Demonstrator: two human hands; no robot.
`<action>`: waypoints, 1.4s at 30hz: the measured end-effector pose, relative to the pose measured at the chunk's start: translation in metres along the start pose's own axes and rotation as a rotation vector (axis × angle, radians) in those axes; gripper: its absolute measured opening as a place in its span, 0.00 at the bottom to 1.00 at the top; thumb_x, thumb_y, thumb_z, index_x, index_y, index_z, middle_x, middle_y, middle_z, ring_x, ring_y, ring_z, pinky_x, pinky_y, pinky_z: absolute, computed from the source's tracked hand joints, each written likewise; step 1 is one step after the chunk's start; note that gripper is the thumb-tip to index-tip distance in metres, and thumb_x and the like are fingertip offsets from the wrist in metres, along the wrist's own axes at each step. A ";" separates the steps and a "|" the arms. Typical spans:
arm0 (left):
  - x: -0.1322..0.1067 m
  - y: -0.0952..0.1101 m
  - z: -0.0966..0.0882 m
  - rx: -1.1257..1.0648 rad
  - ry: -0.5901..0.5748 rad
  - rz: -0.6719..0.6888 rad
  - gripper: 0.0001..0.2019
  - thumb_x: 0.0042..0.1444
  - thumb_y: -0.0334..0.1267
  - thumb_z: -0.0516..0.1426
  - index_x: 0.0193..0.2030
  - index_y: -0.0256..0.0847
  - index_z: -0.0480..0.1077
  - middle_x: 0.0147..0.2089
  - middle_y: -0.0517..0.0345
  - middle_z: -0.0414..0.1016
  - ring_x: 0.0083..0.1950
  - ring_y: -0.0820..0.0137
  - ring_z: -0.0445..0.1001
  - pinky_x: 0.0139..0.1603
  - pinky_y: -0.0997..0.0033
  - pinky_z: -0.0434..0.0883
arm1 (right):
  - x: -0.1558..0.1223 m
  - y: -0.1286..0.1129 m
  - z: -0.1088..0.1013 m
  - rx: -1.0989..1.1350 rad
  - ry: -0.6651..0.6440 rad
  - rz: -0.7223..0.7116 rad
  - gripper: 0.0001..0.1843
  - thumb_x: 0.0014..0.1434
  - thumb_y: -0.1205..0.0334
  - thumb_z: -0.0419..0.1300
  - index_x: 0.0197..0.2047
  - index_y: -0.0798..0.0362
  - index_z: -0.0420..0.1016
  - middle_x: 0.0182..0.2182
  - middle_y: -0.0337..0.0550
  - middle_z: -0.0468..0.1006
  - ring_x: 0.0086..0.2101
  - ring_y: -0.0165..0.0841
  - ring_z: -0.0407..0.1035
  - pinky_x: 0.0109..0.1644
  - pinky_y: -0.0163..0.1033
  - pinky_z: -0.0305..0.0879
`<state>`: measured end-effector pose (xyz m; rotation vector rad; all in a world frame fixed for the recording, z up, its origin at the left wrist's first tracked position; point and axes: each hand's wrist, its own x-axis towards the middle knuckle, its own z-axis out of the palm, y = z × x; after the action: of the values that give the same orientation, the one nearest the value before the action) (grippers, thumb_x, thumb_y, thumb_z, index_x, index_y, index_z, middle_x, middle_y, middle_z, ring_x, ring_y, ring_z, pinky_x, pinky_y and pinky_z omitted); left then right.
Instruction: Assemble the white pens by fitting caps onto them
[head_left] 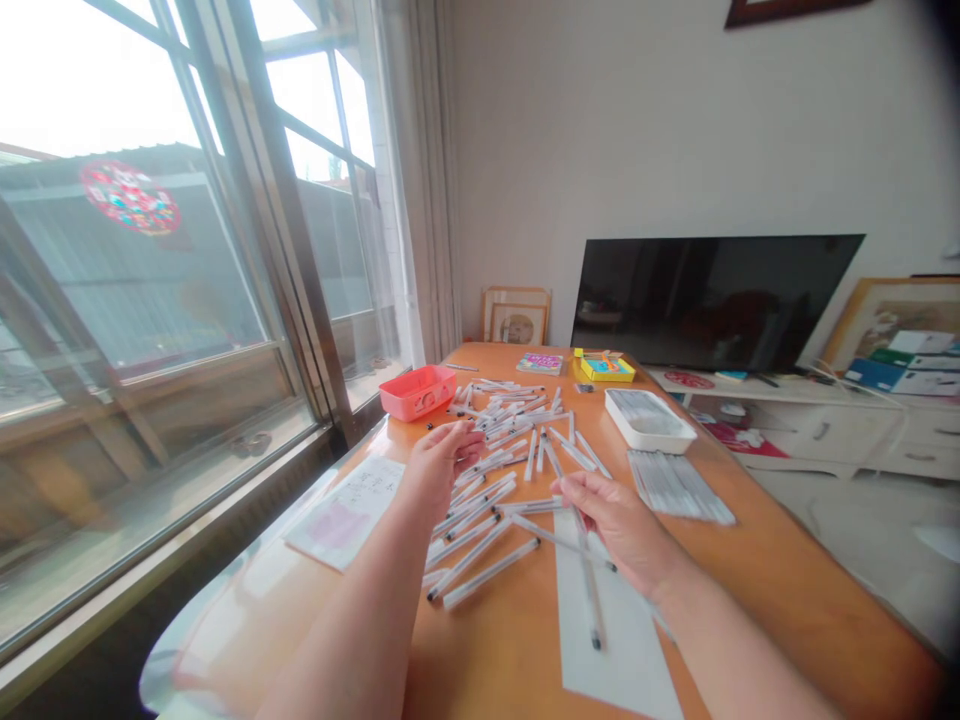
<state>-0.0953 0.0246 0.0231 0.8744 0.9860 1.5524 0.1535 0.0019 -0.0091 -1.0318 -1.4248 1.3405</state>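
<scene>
My right hand (611, 515) pinches a clear pen (588, 590) between thumb and fingers. The pen slants over a white sheet of paper (615, 650), its black end towards me. Out over the left side of the pile is my left hand (450, 455), its fingers drawn together; whatever they hold, if anything, is hidden. Many loose pens (480, 555) with clear barrels and black ends lie scattered between and beyond both hands. Beyond my left hand stands a red plastic basket (418, 398), with a small black piece (429, 427) close to its near side.
A white tray (667, 440) holding pens stands at the right, a row of pens (679, 487) before it. On the left lies a paper booklet (349, 510). Further back are a colourful booklet (540, 364) and a yellow box (607, 370). Windows flank the wooden table (750, 600).
</scene>
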 end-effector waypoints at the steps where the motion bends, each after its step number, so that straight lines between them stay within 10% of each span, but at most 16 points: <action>1: 0.006 0.001 -0.007 0.022 0.080 0.028 0.18 0.51 0.46 0.67 0.43 0.36 0.75 0.43 0.43 0.81 0.42 0.65 0.79 0.44 0.66 0.73 | 0.001 0.001 -0.001 0.013 0.025 -0.007 0.21 0.58 0.42 0.63 0.41 0.52 0.80 0.31 0.41 0.73 0.27 0.30 0.59 0.32 0.38 0.55; 8: 0.034 -0.011 -0.040 0.586 0.358 0.237 0.17 0.59 0.50 0.55 0.41 0.38 0.76 0.41 0.47 0.81 0.43 0.62 0.77 0.43 0.66 0.68 | 0.007 0.008 -0.004 0.072 0.107 -0.004 0.21 0.57 0.42 0.63 0.39 0.53 0.78 0.30 0.41 0.74 0.25 0.28 0.59 0.30 0.37 0.55; 14: 0.034 -0.033 -0.045 1.319 0.231 0.258 0.16 0.63 0.46 0.51 0.44 0.44 0.77 0.46 0.47 0.80 0.48 0.57 0.76 0.45 0.65 0.66 | 0.008 0.012 -0.005 0.071 0.130 -0.005 0.20 0.58 0.43 0.63 0.38 0.52 0.78 0.28 0.41 0.75 0.23 0.28 0.58 0.29 0.37 0.55; 27: 0.038 -0.062 -0.010 1.534 0.178 0.252 0.12 0.59 0.39 0.54 0.43 0.44 0.77 0.50 0.45 0.78 0.54 0.54 0.71 0.54 0.59 0.64 | 0.007 0.004 -0.004 0.096 0.111 -0.009 0.19 0.57 0.43 0.63 0.36 0.52 0.77 0.28 0.40 0.75 0.23 0.28 0.59 0.28 0.36 0.55; 42: 0.033 -0.046 0.025 1.557 0.129 0.194 0.13 0.60 0.40 0.52 0.39 0.42 0.78 0.49 0.37 0.78 0.52 0.47 0.73 0.50 0.53 0.64 | 0.006 0.000 -0.007 0.148 0.124 -0.025 0.18 0.58 0.46 0.64 0.34 0.54 0.75 0.26 0.39 0.74 0.22 0.26 0.57 0.27 0.35 0.54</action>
<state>-0.0611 0.0658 -0.0083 1.9191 2.2883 0.7273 0.1591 0.0090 -0.0082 -0.9791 -1.2247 1.3200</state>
